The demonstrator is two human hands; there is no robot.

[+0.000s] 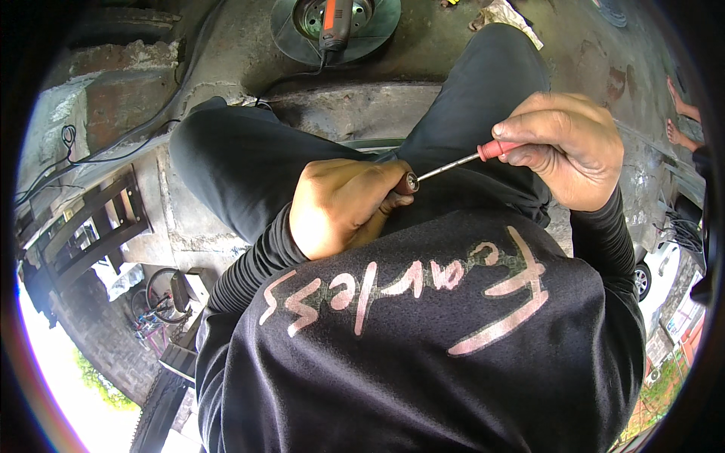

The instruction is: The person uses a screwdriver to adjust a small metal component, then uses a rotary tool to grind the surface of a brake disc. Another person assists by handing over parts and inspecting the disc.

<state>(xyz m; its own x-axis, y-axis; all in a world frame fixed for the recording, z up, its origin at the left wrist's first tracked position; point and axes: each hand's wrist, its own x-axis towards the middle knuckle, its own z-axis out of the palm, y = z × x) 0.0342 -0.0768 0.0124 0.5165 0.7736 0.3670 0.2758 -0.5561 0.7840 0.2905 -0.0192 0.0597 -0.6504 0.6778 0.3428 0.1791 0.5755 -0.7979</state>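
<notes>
My left hand (340, 200) is closed around a small dark, round-ended piece (410, 182), most of it hidden by the fingers. In my right hand (570, 143), thumb and fingers pinch the red handle of a slim screwdriver (492, 151). Its thin metal shaft slants down and left, with the tip at the open-looking end of the held piece. Whether the tip sits inside or only touches it, I cannot tell. Both hands are above my lap, between my bent legs in dark trousers (242, 162).
Beyond my legs, an orange and dark power tool (336, 30) rests on a round metal wheel-like part (291, 34), its cord trailing left. A crumpled pale wrapper (517, 19) lies by my right knee. Black cables (72, 155) run along the left; another person's bare feet (683, 121) show at right.
</notes>
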